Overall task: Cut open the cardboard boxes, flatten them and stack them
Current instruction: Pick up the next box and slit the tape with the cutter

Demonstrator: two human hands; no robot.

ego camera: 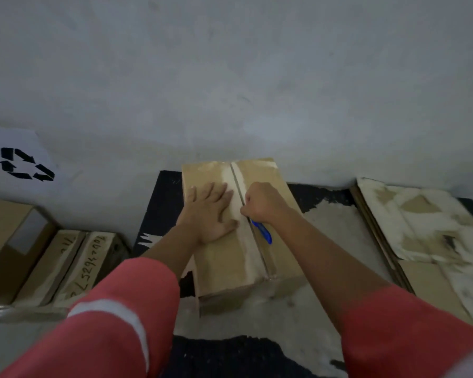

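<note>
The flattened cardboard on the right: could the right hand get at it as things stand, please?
Probably yes: nothing stands between the right hand and the flattened cardboard, which lies beside the box. But its grip is taken up by the blue cutter, so it could only push.

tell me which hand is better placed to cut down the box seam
Right. The right hand grips the blue cutter at the centre seam of the box; the left hand lies flat on the top, likely steadying it.

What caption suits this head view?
The left hand lies flat on a cardboard box; the right hand holds a blue cutter at its seam.
</note>
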